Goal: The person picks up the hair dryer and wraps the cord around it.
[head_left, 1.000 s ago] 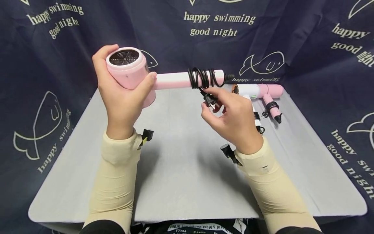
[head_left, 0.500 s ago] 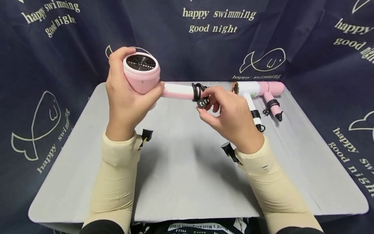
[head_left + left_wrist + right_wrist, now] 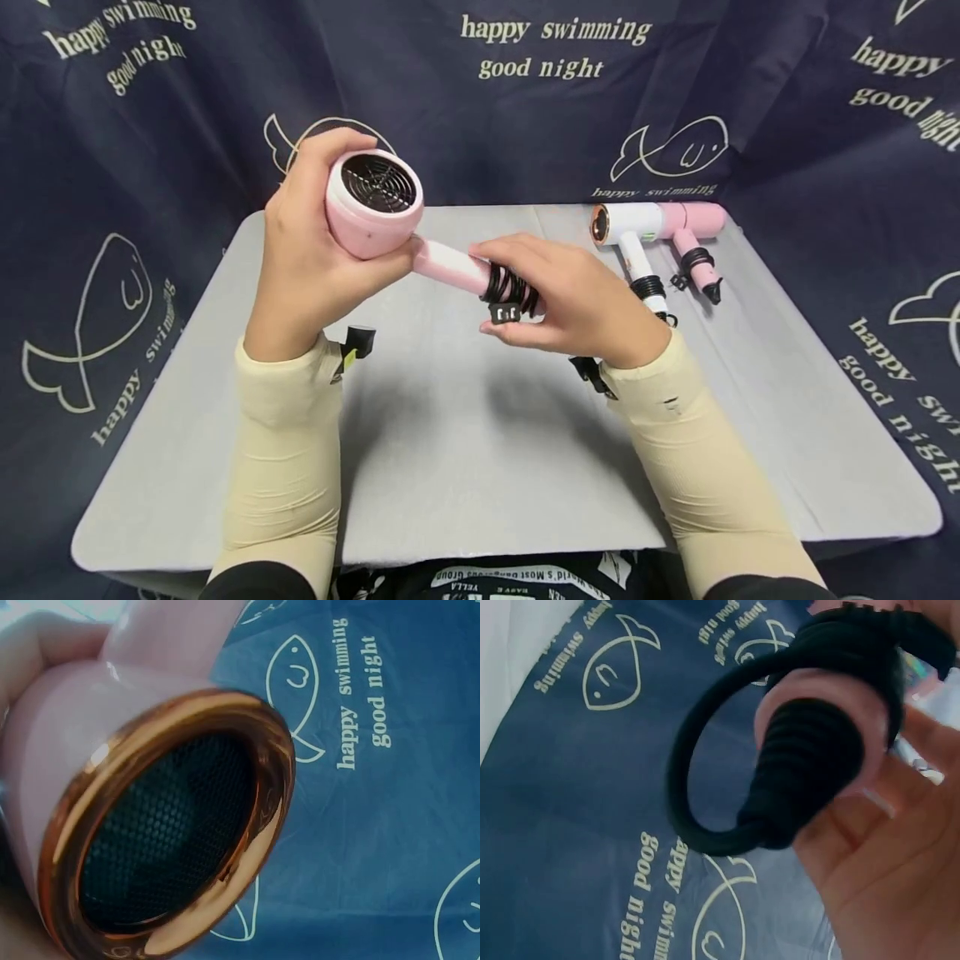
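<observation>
A pink hair dryer (image 3: 367, 237) is held above the table between both hands, its round black rear grille tilted up toward the head camera. My left hand (image 3: 300, 250) grips the dryer's barrel, thumb near the handle joint. Around the lower handle, my right hand (image 3: 592, 296) holds the part wrapped in black cord (image 3: 497, 285), with fingers along the far side and thumb below. The two-pin plug (image 3: 505, 313) shows beside the thumb. In the left wrist view the outlet has a shiny copper-coloured ring (image 3: 274, 817). The right wrist view shows a ribbed cord sleeve (image 3: 802, 761) at the handle's end.
A white hair dryer (image 3: 633, 223) and another pink hair dryer (image 3: 705, 220) lie side by side at the back right of the grey table (image 3: 427, 475), each with a cord wound on its handle. Dark printed cloth (image 3: 450, 150) hangs behind and at both sides.
The dryer has come lower and right, its handle now slanting down toward the right hand. The right hand has shifted from pinching at the plug and cord to holding the cord-wrapped handle.
</observation>
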{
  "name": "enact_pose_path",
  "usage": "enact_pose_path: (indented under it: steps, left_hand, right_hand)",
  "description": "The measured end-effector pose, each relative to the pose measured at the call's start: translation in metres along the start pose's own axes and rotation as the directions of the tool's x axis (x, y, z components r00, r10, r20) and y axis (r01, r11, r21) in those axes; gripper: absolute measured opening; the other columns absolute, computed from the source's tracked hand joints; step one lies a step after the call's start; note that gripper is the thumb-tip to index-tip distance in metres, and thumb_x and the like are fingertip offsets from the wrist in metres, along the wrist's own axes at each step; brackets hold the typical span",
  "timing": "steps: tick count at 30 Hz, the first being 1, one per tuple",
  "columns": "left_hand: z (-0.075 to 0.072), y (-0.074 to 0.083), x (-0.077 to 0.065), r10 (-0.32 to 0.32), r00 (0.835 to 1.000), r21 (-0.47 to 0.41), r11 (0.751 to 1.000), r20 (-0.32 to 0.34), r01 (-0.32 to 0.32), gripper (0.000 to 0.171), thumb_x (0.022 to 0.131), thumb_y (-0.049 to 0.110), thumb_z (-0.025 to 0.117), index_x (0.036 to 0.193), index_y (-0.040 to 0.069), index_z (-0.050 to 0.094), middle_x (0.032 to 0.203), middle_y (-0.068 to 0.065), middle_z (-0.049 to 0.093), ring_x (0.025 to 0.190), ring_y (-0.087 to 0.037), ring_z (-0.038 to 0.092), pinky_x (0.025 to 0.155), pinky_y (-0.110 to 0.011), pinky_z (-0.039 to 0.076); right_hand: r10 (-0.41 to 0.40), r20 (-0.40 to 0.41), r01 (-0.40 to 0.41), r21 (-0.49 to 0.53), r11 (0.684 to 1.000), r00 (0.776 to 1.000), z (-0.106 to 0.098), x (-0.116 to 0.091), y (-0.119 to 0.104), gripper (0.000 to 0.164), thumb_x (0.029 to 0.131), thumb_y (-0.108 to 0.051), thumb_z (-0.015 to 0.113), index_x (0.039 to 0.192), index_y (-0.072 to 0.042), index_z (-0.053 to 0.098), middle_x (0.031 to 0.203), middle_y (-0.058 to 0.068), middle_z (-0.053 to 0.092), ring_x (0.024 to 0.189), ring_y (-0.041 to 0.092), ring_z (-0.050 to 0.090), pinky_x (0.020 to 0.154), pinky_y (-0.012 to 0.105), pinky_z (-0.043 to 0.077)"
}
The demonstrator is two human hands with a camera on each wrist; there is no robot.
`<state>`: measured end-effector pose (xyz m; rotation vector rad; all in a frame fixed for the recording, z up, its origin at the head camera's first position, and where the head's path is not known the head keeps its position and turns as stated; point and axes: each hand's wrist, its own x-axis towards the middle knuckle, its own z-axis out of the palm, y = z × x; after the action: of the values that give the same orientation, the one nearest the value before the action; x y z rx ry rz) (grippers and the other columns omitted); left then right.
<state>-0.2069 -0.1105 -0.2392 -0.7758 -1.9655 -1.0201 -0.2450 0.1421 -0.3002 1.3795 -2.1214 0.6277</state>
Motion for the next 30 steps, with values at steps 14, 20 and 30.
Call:
enact_pose_path:
  steps: [14, 20, 30]
  left_hand:
    - [0.009, -0.005, -0.001, -0.124, 0.986, -0.171, 0.98, -0.108, 0.105, 0.07, 0.066, 0.01, 0.083, 0.126, -0.002, 0.049, 0.121, -0.009, 0.057, 0.108, -0.021, 0.055, 0.09, -0.028, 0.041]
    - [0.006, -0.007, -0.002, -0.157, 0.924, -0.259, 0.964, -0.349, 0.066, 0.038, 0.073, 0.011, 0.069, 0.106, -0.006, 0.061, 0.11, -0.012, 0.06, 0.102, -0.029, 0.056, 0.084, -0.028, 0.039]
    - [0.014, -0.005, 0.004, -0.091, 0.905, -0.342, 0.938, -0.416, -0.063, 0.024, 0.074, 0.004, 0.064, 0.082, -0.017, 0.058, 0.083, -0.014, 0.053, 0.075, -0.02, 0.046, 0.067, -0.025, 0.035]
  right_hand:
    - [0.155, -0.166, -0.106, 0.271, 0.957, 0.974, -0.009, 0.008, -0.015, 0.031, 0.069, -0.008, 0.077, 0.094, 0.002, 0.063, 0.082, 0.008, 0.064, 0.066, 0.013, 0.058, 0.062, 0.023, 0.048]
    - [0.667, -0.074, -0.558, 0.485, 0.674, 0.742, 0.008, -0.013, 0.032, 0.028, 0.081, -0.021, 0.074, 0.098, -0.006, 0.058, 0.085, 0.007, 0.066, 0.056, 0.019, 0.063, 0.047, 0.028, 0.05]
    - [0.948, 0.075, -0.781, 0.589, 0.207, 0.309, 0.043, -0.097, 0.132, 0.034, 0.089, -0.037, 0.064, 0.096, -0.007, 0.05, 0.077, 0.013, 0.066, 0.055, 0.033, 0.067, 0.05, 0.041, 0.056]
